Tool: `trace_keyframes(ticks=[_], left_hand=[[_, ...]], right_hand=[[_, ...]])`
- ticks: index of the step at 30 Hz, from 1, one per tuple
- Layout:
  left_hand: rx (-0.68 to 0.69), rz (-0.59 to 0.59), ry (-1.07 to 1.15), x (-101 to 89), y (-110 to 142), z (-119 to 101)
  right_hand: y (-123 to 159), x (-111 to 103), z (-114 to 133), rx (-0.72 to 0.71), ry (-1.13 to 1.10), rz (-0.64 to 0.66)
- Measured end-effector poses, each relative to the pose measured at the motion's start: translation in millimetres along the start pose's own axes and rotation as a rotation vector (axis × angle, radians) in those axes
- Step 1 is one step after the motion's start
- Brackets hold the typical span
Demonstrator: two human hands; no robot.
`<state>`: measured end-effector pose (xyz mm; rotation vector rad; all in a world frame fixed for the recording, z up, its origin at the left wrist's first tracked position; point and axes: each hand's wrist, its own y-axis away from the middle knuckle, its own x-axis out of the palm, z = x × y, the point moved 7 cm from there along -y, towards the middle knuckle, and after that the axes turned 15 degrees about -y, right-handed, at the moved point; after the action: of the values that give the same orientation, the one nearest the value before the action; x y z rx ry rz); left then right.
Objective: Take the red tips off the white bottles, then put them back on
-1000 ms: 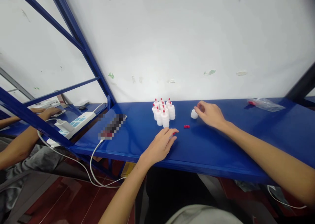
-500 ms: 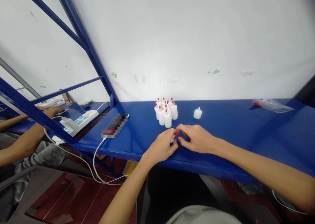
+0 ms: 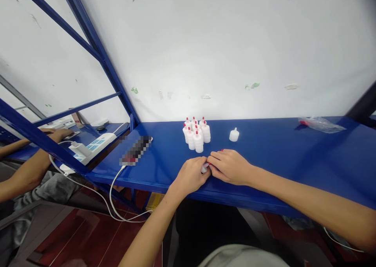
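Near the front edge of the blue table, my left hand [image 3: 192, 175] is closed around a small white squeeze bottle [image 3: 204, 168], most of it hidden by the fingers. Its pale nozzle points right, toward my right hand [image 3: 230, 166]. The fingers of that hand are curled and pinched at the nozzle tip, where a bit of a red cap [image 3: 208, 164] shows. Another speck of red appears at the top of the right fingers. Beyond my hands stands a tight group of several white bottles [image 3: 199, 143] with red tips. One uncapped white bottle [image 3: 234, 135] stands apart to their right.
A clear plastic bag [image 3: 324, 125] with something red inside lies at the back right. On the left are a blurred-out phone-like device [image 3: 136, 151] with a white cable, a blue frame post [image 3: 100, 51], a power strip [image 3: 91, 149] and another person's arm [image 3: 32, 169].
My right fingers have closed in over the nozzle tip, covering most of the red cap seen between my hands before. The left hand stays around the bottle. The view has shifted slightly.
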<state>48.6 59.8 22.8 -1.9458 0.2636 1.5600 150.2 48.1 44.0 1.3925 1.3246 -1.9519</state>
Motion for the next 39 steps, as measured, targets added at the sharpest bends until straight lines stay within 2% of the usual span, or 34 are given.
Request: trace_keyframes(ticks=[6,12,17,21,24,26,29,33,39], left_hand=[[-0.046,0.052,-0.169,1.6,2,2],[-0.028,0.094,-0.201,2.2,0,-3],[-0.042,0.094,-0.331,1.9,1,-5],[-0.059,0.033,-0.356,-1.0,3,-4],[-0.036,0.019,-0.296,-1.0,3,-4],[-0.016,0.020,-0.259,-0.8,2,-5],[-0.010,0.024,-0.228,-1.1,0,-4],[-0.013,0.024,-0.212,-1.9,0,-4],[-0.021,0.034,-0.196,-1.0,-1,-3]], right_hand=[[1,6,3,-0.020,0.073,-0.017],[-1,16,0,0.125,0.091,0.126],[0,22,-5,0.286,0.035,0.222],[3,16,-24,0.388,-0.001,0.197],[5,1,-48,0.390,-0.088,0.079],[8,-11,-64,0.337,-0.170,-0.037],[14,-21,-91,0.322,-0.253,-0.125],[19,-15,-111,0.380,-0.253,-0.073],[21,-8,-115,0.477,-0.282,0.056]])
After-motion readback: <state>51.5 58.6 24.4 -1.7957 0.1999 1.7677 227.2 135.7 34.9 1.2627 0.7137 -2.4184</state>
